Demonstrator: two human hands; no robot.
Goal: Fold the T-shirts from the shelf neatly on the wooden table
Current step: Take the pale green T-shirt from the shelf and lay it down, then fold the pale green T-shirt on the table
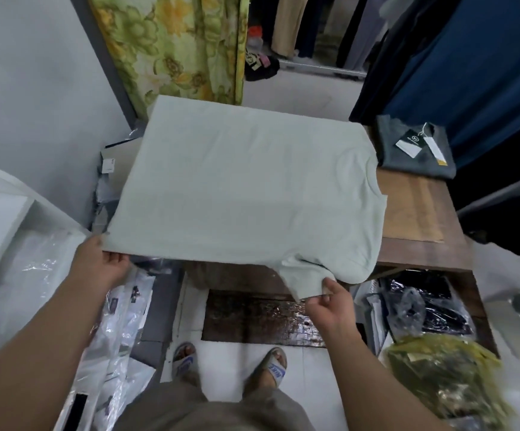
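A pale mint-green T-shirt (246,188) lies spread over the wooden table (420,209), hanging past the table's left and near edges. My left hand (103,262) grips the shirt's near-left corner. My right hand (330,300) pinches the sleeve that droops off the near edge. A folded dark grey T-shirt (414,147) with hang tags lies at the table's far right corner.
Clear plastic bags (119,321) litter the floor at left, and dark packaged garments (429,306) and a yellow-green bundle (445,371) lie at right. A floral curtain (174,45) hangs behind the table. Dark blue clothes (470,63) hang at far right. My sandalled feet stand below.
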